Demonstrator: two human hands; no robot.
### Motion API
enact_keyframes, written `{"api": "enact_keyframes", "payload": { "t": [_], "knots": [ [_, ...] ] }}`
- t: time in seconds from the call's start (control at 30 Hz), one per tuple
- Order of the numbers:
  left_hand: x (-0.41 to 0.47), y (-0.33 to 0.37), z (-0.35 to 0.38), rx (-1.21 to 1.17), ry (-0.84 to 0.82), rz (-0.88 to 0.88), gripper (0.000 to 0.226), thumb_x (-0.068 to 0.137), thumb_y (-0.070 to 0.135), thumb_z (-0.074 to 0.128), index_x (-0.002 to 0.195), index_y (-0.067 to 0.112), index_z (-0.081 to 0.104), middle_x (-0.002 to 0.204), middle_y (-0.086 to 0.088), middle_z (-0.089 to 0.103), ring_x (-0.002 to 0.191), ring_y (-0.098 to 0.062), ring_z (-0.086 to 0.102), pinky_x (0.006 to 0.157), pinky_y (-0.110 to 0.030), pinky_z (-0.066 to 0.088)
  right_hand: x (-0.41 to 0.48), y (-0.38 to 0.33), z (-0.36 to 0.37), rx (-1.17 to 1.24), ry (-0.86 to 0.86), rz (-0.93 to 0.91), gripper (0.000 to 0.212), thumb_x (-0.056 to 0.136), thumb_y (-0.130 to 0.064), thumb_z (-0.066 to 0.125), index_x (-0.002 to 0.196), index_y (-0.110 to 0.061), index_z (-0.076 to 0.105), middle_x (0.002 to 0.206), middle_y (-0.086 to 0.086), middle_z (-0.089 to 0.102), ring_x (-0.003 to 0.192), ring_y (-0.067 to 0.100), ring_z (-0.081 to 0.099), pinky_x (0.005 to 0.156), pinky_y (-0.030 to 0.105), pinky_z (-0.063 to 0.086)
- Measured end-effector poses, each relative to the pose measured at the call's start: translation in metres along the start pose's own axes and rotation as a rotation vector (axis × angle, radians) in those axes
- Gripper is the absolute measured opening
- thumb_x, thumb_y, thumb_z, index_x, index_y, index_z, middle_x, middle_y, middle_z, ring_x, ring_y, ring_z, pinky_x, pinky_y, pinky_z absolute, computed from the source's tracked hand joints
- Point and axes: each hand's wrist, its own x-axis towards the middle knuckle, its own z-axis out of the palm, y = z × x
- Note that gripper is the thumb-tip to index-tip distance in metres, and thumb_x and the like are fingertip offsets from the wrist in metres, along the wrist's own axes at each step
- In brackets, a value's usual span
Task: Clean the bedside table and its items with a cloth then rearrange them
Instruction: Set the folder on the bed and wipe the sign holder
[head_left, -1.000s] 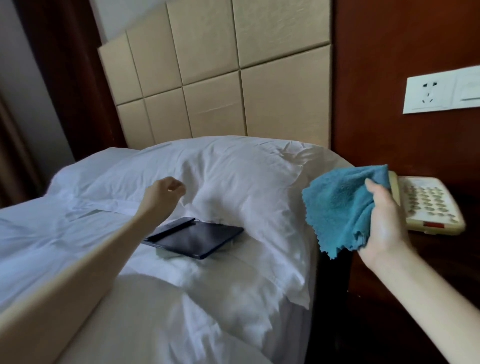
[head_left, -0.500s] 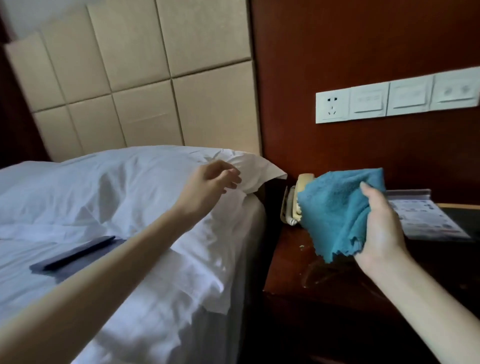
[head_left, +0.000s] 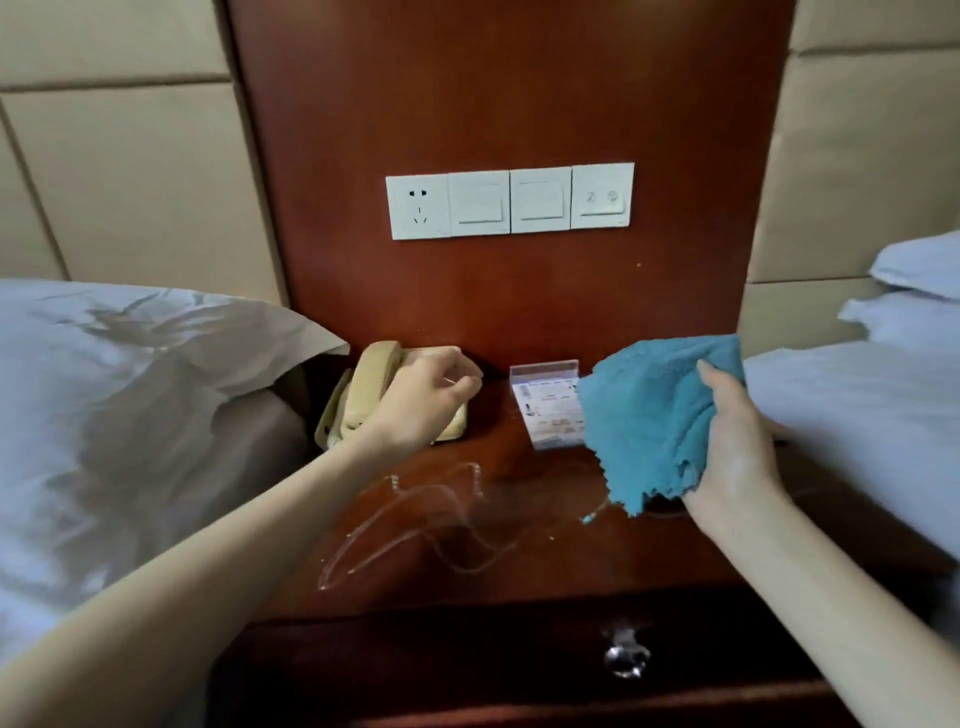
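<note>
The dark wooden bedside table (head_left: 535, 571) fills the middle of the view. At its back left lies a beige telephone (head_left: 370, 387). My left hand (head_left: 423, 400) hovers over the telephone's keypad with fingers loosely curled and nothing in them. A clear stand with a printed card (head_left: 548, 408) leans at the back centre. My right hand (head_left: 735, 447) is closed on a crumpled blue cloth (head_left: 649, 415), held above the right side of the tabletop and covering the card's right edge.
A clear curved plastic shape (head_left: 415, 519) lies flat on the tabletop's front half. A drawer with a glass knob (head_left: 626, 657) sits below. White switch and socket plates (head_left: 509, 205) are on the back panel. Beds with white pillows flank the table, left (head_left: 130, 395) and right (head_left: 862, 410).
My view has swung right from the bed to the bedside table. My left hand moved from the pillow to above the telephone. The right hand still holds the cloth.
</note>
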Motion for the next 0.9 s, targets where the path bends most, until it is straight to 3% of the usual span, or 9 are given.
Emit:
{"api": "enact_keyframes", "payload": {
  "t": [0.3,0.53,0.67,0.8,0.9],
  "knots": [
    [0.079,-0.008,0.069,0.34,-0.162,0.001,0.036,0.093,0.021,0.052,0.127,0.009,0.052,0.128,-0.013,0.055,0.115,-0.028,0.053,0.089,-0.028,0.039,0.031,-0.039,-0.021,-0.074,0.026,-0.041,0.031,0.085,-0.041,0.062,0.108,-0.02,0.066,0.095,0.002,0.076,0.082,0.021,0.074,0.058,0.032,0.056],
    [0.13,-0.023,0.106,0.571,-0.28,-0.062,0.042,0.096,0.018,0.044,0.137,0.011,0.04,0.142,-0.012,0.043,0.129,-0.033,0.043,0.104,-0.048,0.038,0.05,-0.053,-0.021,-0.105,0.048,-0.067,0.022,0.087,-0.039,0.061,0.098,-0.021,0.067,0.092,0.002,0.076,0.082,0.022,0.072,0.066,0.035,0.055],
    [0.146,-0.037,0.12,0.692,-0.37,-0.108,0.035,0.096,0.013,0.041,0.13,0.014,0.046,0.135,-0.011,0.052,0.126,-0.03,0.047,0.102,-0.049,0.035,0.058,-0.056,-0.031,-0.138,0.052,-0.081,0.023,0.088,-0.04,0.06,0.099,-0.021,0.066,0.087,0.0,0.077,0.077,0.021,0.074,0.062,0.033,0.055],
    [0.145,-0.05,0.131,0.664,-0.227,-0.063,0.031,0.093,0.011,0.044,0.121,0.017,0.055,0.122,-0.01,0.061,0.117,-0.031,0.054,0.097,-0.044,0.038,0.064,-0.054,-0.042,-0.153,0.064,-0.095,0.022,0.088,-0.04,0.06,0.099,-0.022,0.065,0.079,-0.003,0.077,0.071,0.018,0.074,0.057,0.031,0.055],
    [0.14,-0.054,0.127,0.594,-0.179,-0.04,0.028,0.092,0.013,0.047,0.117,0.017,0.058,0.118,-0.013,0.063,0.108,-0.035,0.058,0.089,-0.041,0.047,0.068,-0.048,-0.044,-0.155,0.081,-0.076,0.023,0.088,-0.04,0.059,0.101,-0.022,0.066,0.084,-0.001,0.077,0.079,0.021,0.073,0.063,0.035,0.054]
  ]
}}
